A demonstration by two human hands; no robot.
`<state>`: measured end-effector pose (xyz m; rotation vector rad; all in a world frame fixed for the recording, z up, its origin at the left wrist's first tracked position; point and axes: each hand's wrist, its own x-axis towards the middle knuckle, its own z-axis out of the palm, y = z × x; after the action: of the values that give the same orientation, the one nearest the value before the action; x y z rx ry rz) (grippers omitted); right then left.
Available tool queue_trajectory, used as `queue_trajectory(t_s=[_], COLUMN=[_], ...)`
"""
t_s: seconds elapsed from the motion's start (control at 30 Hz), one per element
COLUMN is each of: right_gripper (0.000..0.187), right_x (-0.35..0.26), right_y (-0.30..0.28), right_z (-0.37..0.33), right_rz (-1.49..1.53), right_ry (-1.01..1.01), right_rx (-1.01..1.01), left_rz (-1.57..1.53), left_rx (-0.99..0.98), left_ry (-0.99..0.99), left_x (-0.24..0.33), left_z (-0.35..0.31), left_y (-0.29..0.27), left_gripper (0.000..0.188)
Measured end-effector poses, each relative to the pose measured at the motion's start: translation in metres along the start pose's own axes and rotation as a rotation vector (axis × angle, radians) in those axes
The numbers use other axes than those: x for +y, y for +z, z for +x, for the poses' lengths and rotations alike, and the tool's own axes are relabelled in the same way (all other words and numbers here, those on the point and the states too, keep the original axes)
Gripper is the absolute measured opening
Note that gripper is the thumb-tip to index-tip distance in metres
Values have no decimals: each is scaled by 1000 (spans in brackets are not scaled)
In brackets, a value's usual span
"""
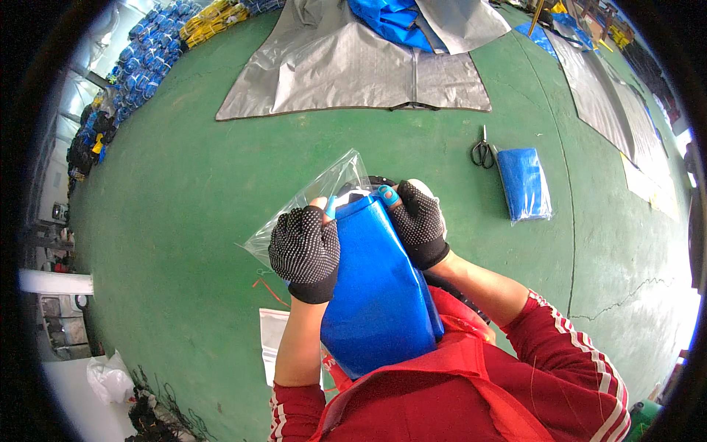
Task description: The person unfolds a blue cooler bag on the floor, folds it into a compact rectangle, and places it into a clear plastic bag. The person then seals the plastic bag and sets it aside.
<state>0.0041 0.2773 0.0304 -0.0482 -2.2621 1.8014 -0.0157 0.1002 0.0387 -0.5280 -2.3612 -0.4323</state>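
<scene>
A folded blue tarp (379,295) rests against my lap, its far end between my two hands. A clear plastic bag (340,175) spreads out beyond that end. My left hand (304,247), in a black dotted glove with the thumb tip out, is closed on the bag's edge at the tarp's left far corner. At the right far corner my right hand (417,221), gloved alike, grips the tarp; whether bag film is also in its fingers I cannot tell. Blue coverings show on both thumbs. A white piece shows between the hands at the tarp's end.
Black-handled scissors (483,153) lie on the green floor beside a bagged blue tarp (524,184). A large grey tarp (317,70) is spread ahead. Blue bundles (152,55) are stacked far left. A pale flat sheet (272,331) lies by my left forearm.
</scene>
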Motion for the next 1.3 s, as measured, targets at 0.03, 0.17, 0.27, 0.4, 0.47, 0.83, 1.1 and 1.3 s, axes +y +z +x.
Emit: queue_trajectory(t_s=[0.03, 0.17, 0.27, 0.4, 0.47, 0.83, 1.1, 1.3], right_gripper=[37, 42, 39, 34, 34, 26, 65, 53], right_x=[0, 5, 10, 9, 9, 40, 43, 47], right_y=[0, 4, 6, 2, 0, -5, -8, -9], right_z=[0, -1, -7, -11, -10, -21, 14, -13], right_rz=[-57, -12, 59, 15, 37, -125, 17, 446], right_ry=[90, 111, 27, -193, -106, -197, 163, 326], right_rx=[-27, 43, 86, 117, 84, 27, -317, -566], left_rz=[-17, 44, 54, 2, -7, -79, -213, -1234], left_rx=[-7, -43, 51, 99, 39, -50, -228, 74], left_ry=[-1, 55, 175, 224, 142, 274, 195, -846], left_x=[1, 6, 12, 21, 24, 26, 33, -58], left_z=[2, 6, 7, 8, 12, -11, -23, -80], left_y=[1, 4, 6, 10, 13, 11, 3, -14], left_gripper=[14, 18, 20, 22, 25, 24, 9, 39])
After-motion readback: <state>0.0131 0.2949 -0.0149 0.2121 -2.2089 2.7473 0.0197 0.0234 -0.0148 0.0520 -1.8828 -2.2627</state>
